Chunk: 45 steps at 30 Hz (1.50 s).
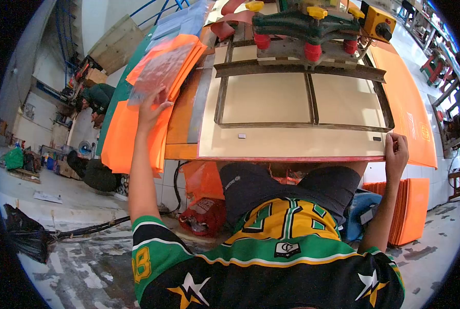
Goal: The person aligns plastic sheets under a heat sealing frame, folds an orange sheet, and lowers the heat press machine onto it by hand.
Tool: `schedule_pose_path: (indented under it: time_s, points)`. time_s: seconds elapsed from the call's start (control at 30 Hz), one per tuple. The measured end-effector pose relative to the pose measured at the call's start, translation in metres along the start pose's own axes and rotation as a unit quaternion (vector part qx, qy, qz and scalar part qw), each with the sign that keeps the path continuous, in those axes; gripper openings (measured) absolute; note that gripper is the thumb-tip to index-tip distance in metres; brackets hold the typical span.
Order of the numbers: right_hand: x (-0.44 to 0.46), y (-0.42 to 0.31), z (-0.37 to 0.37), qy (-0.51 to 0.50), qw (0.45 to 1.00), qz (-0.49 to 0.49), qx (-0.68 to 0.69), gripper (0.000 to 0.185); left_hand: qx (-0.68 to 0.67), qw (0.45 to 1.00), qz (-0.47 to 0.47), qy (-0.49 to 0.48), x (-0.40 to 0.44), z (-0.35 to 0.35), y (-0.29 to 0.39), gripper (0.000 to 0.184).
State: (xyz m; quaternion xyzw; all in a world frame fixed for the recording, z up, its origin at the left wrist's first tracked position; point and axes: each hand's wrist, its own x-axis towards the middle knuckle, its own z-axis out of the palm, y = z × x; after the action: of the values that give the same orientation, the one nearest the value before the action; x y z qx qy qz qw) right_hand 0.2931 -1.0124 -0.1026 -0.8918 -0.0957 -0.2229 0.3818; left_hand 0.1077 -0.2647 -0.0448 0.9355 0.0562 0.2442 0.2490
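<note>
My left hand reaches to a clear plastic sheet lying over folded orange sheets. Its thumb is apart from the fingers, which touch the plastic's lower end. More orange material is stacked under my left forearm. My right hand is closed at the near right corner of a cream board; what its fingers pinch, if anything, is hidden. On that board rests a dark metal frame beneath the press head. A small pale block and a small dark block sit near its front edge.
A yellow switch box is fixed beside the press. A large orange sheet spreads at the right, with an orange stack below. A person crouches at the far left. A black cable crosses the floor.
</note>
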Motion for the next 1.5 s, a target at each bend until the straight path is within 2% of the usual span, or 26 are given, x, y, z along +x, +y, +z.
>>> schedule_pose_path:
  time_s: [0.07,0.2,0.27,0.4,0.57,0.7,0.77,0.9,0.97,1.0,1.07,1.1,1.13,1.17,1.27,1.4,1.47,1.5]
  points:
    - [-0.001,-0.001,0.0,0.0,1.0,0.004,0.003,0.02,-0.049,0.998,-0.046,0.006,0.002,0.004,0.005,0.053]
    - [0.0,0.0,0.0,0.003,1.0,-0.008,0.006,0.019,-0.13,0.988,-0.075,0.04,0.003,0.007,0.009,0.046]
    - [0.001,0.0,0.0,0.002,1.0,-0.009,0.002,0.018,-0.107,0.993,-0.053,0.017,0.006,0.002,0.007,0.039]
    - [0.0,-0.003,0.0,0.005,1.0,-0.006,0.004,0.017,-0.074,0.996,-0.047,-0.008,0.009,-0.005,-0.01,0.039]
    - [0.0,-0.003,0.0,0.005,1.0,-0.003,0.006,0.017,-0.115,0.989,-0.079,-0.042,0.01,-0.011,0.001,0.044]
    - [0.001,-0.003,0.0,0.004,1.0,-0.005,0.006,0.018,-0.091,0.993,-0.061,-0.036,0.01,-0.01,-0.003,0.042]
    - [0.001,-0.003,-0.001,0.004,1.0,0.001,0.004,0.018,0.007,0.999,-0.042,-0.005,0.012,-0.009,0.006,0.038]
    - [0.0,-0.004,-0.001,0.007,1.0,-0.008,0.014,0.018,0.062,0.998,-0.033,-0.008,0.018,-0.018,0.013,0.033]
    - [0.001,-0.004,-0.001,0.006,1.0,-0.008,0.012,0.019,0.034,0.992,-0.121,0.005,0.021,-0.021,0.033,0.031]
    - [0.001,-0.004,-0.001,0.006,1.0,-0.01,0.006,0.019,0.034,0.992,-0.12,0.005,0.022,-0.022,0.029,0.031]
    - [0.001,-0.005,-0.002,0.007,1.0,-0.01,-0.001,0.019,-0.057,0.979,-0.193,0.027,0.026,-0.025,0.016,0.027]
    - [0.001,-0.007,-0.002,0.006,1.0,-0.005,0.005,0.019,-0.057,0.979,-0.192,0.026,0.027,-0.025,0.0,0.027]
    - [0.001,-0.008,-0.003,0.005,1.0,0.0,0.011,0.02,-0.216,0.954,-0.2,0.061,0.027,-0.024,-0.021,0.025]
    - [0.001,-0.007,-0.002,0.005,1.0,0.0,0.011,0.02,-0.369,0.902,-0.203,0.095,0.027,-0.024,-0.032,0.023]
    - [0.001,-0.005,-0.002,0.008,1.0,-0.009,0.013,0.019,-0.396,0.88,-0.248,0.089,0.028,-0.028,-0.012,0.02]
    - [0.001,-0.004,-0.001,0.001,1.0,0.007,0.019,0.018,-0.366,0.883,-0.263,0.127,0.03,-0.02,0.006,0.025]
    - [0.001,-0.005,-0.002,0.0,1.0,0.011,0.022,0.018,-0.12,0.972,-0.17,0.105,0.032,-0.015,0.004,0.031]
    - [0.001,-0.005,-0.001,0.004,1.0,0.001,0.017,0.018,-0.12,0.973,-0.17,0.104,0.031,-0.013,-0.002,0.031]
